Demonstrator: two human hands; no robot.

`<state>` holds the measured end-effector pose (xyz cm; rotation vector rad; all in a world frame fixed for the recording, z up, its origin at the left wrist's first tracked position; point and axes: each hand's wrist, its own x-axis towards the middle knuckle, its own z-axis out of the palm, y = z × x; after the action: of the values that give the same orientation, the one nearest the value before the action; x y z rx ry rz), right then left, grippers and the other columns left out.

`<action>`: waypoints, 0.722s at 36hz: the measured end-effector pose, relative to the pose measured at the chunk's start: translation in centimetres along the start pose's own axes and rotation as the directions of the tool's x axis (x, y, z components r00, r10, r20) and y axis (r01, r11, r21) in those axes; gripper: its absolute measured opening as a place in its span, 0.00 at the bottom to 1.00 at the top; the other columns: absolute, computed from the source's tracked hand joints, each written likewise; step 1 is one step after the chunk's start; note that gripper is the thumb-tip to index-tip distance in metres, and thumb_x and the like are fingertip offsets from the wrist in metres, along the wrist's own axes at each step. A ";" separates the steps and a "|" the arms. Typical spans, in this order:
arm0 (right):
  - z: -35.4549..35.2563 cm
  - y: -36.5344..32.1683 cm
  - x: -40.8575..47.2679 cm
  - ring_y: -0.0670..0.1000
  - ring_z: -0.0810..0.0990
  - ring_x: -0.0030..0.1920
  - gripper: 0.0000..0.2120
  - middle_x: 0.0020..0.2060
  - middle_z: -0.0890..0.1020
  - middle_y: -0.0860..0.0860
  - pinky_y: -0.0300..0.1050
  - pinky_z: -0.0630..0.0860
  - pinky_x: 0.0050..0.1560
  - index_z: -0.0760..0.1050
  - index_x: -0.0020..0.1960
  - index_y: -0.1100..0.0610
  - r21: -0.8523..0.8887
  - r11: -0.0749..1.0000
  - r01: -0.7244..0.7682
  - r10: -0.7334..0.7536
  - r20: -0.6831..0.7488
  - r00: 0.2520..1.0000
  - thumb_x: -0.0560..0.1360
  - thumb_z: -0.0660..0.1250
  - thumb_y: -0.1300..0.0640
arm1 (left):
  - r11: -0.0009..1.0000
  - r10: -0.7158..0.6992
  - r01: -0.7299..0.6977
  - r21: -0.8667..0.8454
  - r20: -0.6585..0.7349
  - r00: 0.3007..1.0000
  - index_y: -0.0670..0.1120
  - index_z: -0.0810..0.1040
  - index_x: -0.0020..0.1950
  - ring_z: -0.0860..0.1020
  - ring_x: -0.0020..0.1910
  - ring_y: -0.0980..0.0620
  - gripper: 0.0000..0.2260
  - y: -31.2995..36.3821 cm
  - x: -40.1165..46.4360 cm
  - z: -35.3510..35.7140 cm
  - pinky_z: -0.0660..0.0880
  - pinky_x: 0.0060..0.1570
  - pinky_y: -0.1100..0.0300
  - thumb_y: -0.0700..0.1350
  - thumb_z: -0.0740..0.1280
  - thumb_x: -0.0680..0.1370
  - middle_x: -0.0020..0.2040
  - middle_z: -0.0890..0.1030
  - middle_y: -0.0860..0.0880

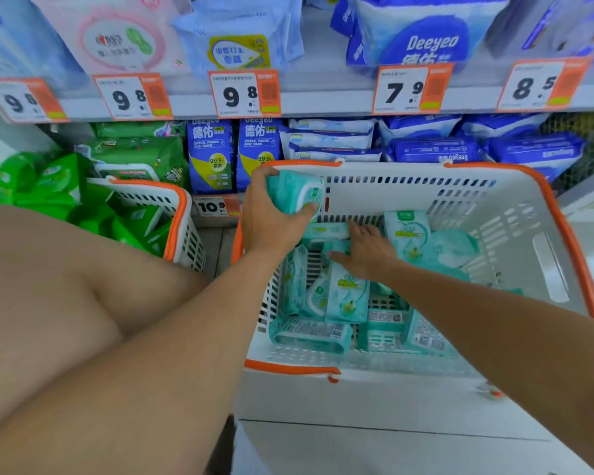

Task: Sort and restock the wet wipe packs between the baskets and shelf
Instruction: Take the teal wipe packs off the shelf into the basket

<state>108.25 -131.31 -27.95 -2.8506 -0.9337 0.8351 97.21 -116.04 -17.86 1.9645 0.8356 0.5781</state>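
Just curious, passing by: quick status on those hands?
Left hand grips teal pack above white basket. Right hand open, reaching among loose packs. Nothing blocking.

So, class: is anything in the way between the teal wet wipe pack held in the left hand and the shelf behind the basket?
Nothing visible blocks it. The left hand grips the teal wet wipe pack above the rim of the white, orange-edged plastic basket, clear of its far wall.

Top-shelf packs (422, 25) are cropped; price-tag (244, 94) small print is illegible.
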 end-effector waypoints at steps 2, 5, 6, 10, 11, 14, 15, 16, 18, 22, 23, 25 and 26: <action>-0.3 0.3 0.4 0.58 0.58 0.77 0.46 0.77 0.64 0.54 0.59 0.63 0.72 0.43 0.81 0.52 -0.024 0.999 -0.029 0.029 0.009 1.000 0.75 0.51 0.26 | 1.000 0.013 -0.013 0.009 0.025 1.000 0.54 0.67 0.59 0.76 0.46 0.56 0.29 -0.2 0.0 0.0 0.77 0.43 0.62 0.51 0.80 0.66 0.52 0.74 0.55; -1.3 -0.6 1.0 0.60 0.68 0.71 0.40 0.70 0.73 0.55 0.60 0.68 0.66 0.52 0.80 0.49 0.013 0.996 -0.083 0.083 0.036 0.996 0.75 0.58 0.30 | 1.000 -0.008 0.008 0.000 0.021 1.000 0.54 0.67 0.59 0.76 0.46 0.56 0.29 -0.1 0.0 0.1 0.75 0.43 0.62 0.52 0.80 0.66 0.52 0.74 0.54; -1.7 -1.1 1.2 0.61 0.72 0.67 0.39 0.66 0.76 0.55 0.59 0.72 0.64 0.56 0.78 0.48 0.039 0.994 -0.098 0.096 0.044 0.994 0.74 0.62 0.32 | 0.999 -0.030 0.031 -0.013 0.015 0.999 0.54 0.67 0.59 0.76 0.49 0.52 0.30 -0.1 0.0 0.2 0.76 0.45 0.58 0.53 0.80 0.65 0.53 0.74 0.53; -2.3 -2.9 2.4 0.61 0.71 0.67 0.35 0.67 0.70 0.56 0.63 0.70 0.64 0.64 0.73 0.49 0.003 0.992 -0.129 0.129 0.023 0.991 0.72 0.68 0.35 | 0.970 -0.184 0.184 -0.157 0.014 0.983 0.56 0.67 0.60 0.77 0.55 0.49 0.31 0.1 0.4 0.6 0.79 0.53 0.50 0.54 0.80 0.63 0.57 0.75 0.53; -2.2 -3.3 2.8 0.61 0.70 0.68 0.34 0.68 0.69 0.56 0.64 0.67 0.66 0.64 0.73 0.49 -0.002 0.990 -0.142 0.142 0.021 0.990 0.72 0.68 0.36 | 0.958 -0.214 0.214 -0.192 0.017 0.977 0.56 0.67 0.60 0.78 0.55 0.49 0.31 0.2 0.5 0.6 0.79 0.53 0.51 0.53 0.80 0.63 0.57 0.75 0.52; -1.9 -4.4 4.2 0.58 0.76 0.62 0.29 0.61 0.78 0.52 0.67 0.59 0.70 0.68 0.70 0.49 0.033 0.988 -0.154 0.151 0.061 0.987 0.72 0.69 0.41 | 0.921 -0.278 0.274 -0.276 0.026 0.960 0.55 0.68 0.60 0.80 0.52 0.50 0.30 0.4 1.1 0.6 0.80 0.50 0.54 0.48 0.81 0.65 0.55 0.77 0.53; -1.7 -4.5 4.6 0.57 0.77 0.60 0.26 0.58 0.80 0.51 0.68 0.57 0.71 0.70 0.68 0.48 0.043 0.987 -0.152 0.148 0.079 0.986 0.72 0.70 0.43 | 0.908 -0.298 0.294 -0.300 0.033 0.954 0.55 0.68 0.60 0.81 0.51 0.51 0.30 0.5 1.2 0.6 0.81 0.50 0.53 0.47 0.82 0.65 0.54 0.77 0.53; -1.5 -4.5 5.0 0.57 0.78 0.59 0.24 0.56 0.80 0.51 0.68 0.57 0.71 0.71 0.66 0.48 0.050 0.988 -0.149 0.144 0.089 0.986 0.72 0.70 0.45 | 0.894 -0.321 0.316 -0.318 0.038 0.946 0.54 0.68 0.60 0.81 0.50 0.52 0.30 0.7 1.2 0.6 0.82 0.49 0.52 0.46 0.82 0.65 0.53 0.78 0.54; -1.7 -4.0 5.3 0.57 0.78 0.57 0.22 0.55 0.81 0.51 0.66 0.61 0.68 0.74 0.64 0.49 0.053 0.992 -0.119 0.114 0.089 0.989 0.72 0.71 0.50 | 0.867 -0.364 0.360 -0.345 0.056 0.930 0.53 0.69 0.61 0.81 0.49 0.53 0.31 1.3 1.2 0.4 0.82 0.48 0.48 0.45 0.81 0.65 0.52 0.78 0.55; -4.1 -2.0 3.8 0.57 0.79 0.58 0.24 0.57 0.81 0.52 0.55 0.75 0.59 0.77 0.66 0.50 0.101 0.993 0.064 -0.068 0.035 0.997 0.70 0.74 0.49 | 0.818 -0.419 0.427 -0.385 0.108 0.902 0.51 0.69 0.64 0.82 0.50 0.49 0.30 3.1 1.4 -0.5 0.83 0.44 0.49 0.44 0.80 0.67 0.53 0.78 0.54; -5.4 -1.4 2.9 0.56 0.80 0.56 0.25 0.56 0.82 0.52 0.52 0.77 0.56 0.78 0.65 0.51 0.132 0.986 0.107 -0.110 0.019 0.994 0.70 0.75 0.47 | 0.817 -0.420 0.431 -0.383 0.116 0.900 0.51 0.68 0.64 0.82 0.50 0.49 0.30 3.7 1.5 -0.8 0.83 0.43 0.49 0.44 0.80 0.67 0.53 0.78 0.53; -8.8 0.1 1.1 0.52 0.81 0.45 0.21 0.45 0.83 0.52 0.45 0.75 0.46 0.81 0.59 0.57 0.220 0.961 0.165 -0.175 0.028 0.984 0.71 0.76 0.46 | 0.825 -0.410 0.420 -0.378 0.111 0.905 0.52 0.68 0.63 0.81 0.48 0.50 0.30 5.1 1.6 -1.5 0.83 0.40 0.52 0.44 0.80 0.67 0.52 0.78 0.53; -10.9 0.8 -0.1 0.49 0.78 0.37 0.20 0.38 0.80 0.52 0.43 0.72 0.40 0.82 0.55 0.60 0.290 0.941 0.172 -0.194 0.048 0.980 0.72 0.75 0.46 | 0.828 -0.408 0.416 -0.376 0.105 0.907 0.52 0.69 0.63 0.81 0.46 0.51 0.29 6.1 1.8 -1.8 0.83 0.38 0.54 0.44 0.80 0.68 0.51 0.78 0.54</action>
<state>114.10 -130.52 -18.71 -2.4616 -0.9784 0.9736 99.12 -115.93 -11.57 1.3669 1.0099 0.4246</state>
